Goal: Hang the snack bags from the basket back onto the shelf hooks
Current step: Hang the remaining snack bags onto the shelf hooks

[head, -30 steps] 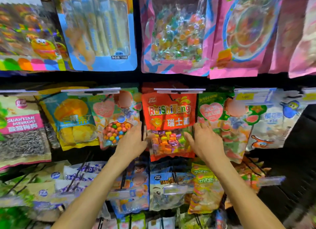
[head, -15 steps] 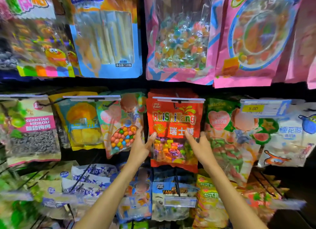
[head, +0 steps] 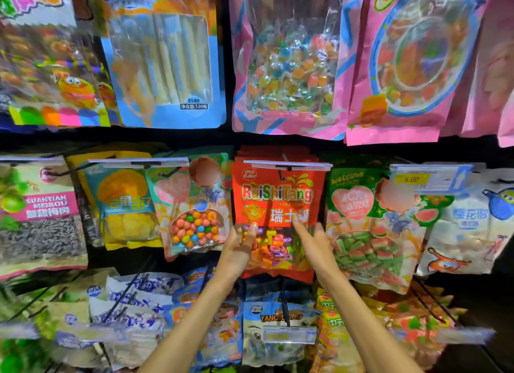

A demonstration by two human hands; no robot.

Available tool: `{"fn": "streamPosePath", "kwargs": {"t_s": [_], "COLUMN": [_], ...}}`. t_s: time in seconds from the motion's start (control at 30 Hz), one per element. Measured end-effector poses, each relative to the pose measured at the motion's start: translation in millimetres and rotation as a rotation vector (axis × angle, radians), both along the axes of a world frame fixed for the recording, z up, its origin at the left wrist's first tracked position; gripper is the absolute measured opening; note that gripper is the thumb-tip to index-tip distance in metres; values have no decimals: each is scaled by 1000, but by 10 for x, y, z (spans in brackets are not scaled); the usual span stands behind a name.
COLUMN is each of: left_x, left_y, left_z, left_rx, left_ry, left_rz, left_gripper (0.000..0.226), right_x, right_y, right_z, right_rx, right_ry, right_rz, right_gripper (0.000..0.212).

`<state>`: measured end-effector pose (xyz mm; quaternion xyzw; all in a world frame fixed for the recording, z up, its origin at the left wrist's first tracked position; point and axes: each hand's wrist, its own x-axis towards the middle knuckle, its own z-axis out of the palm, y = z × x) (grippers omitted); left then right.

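A red candy bag marked RuiShiTang hangs on a shelf hook in the middle row, under a clear price strip. My left hand lies at the bag's lower left edge, fingers straight, thumb up against the clear window. My right hand is at the bag's lower right, fingers extended, with the fingertips touching the front near the printed characters. Neither hand curls round the bag. The basket is out of view.
Hanging bags fill the shelf: a gumball bag to the left, a green watermelon-candy bag to the right, large pink bags above, blue bags on hooks below. Hook ends with price strips jut forward.
Both hands have slid from the sides of the red bag to its lower front and drawn closer together. The camera has moved nearer to the shelf.
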<state>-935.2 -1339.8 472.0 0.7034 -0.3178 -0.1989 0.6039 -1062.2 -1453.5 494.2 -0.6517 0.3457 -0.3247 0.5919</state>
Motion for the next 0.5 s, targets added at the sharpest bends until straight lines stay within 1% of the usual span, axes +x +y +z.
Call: {"fn": "streamPosePath", "kwargs": {"t_s": [0.1,0.27,0.33,0.4,0.43,0.5], "left_x": [70,152,160,147,117,91], "left_y": [-9,-23,-34,-43,-34,-40], "left_z": [-3,-13,0,21,50,77], "left_rx": [-21,-13,-20,-42,-47,-59], "left_ry": [0,5,1,-9,-7,10], "left_rz": [-9,-27,-31,-25,-28,-19], "left_gripper": [30,48,56,52,46,47], "right_x": [-7,54,75,91,100,124], "right_y": [6,43,47,43,42,32], "right_z": [2,25,44,65,74,72], "right_rx": [-2,1,-2,-18,-27,-36], "right_ry": [9,9,24,46,58,75], "right_rz": [-5,-37,-48,-66,-80,-112], "right_gripper": [98,102,100,98,97,93]}}
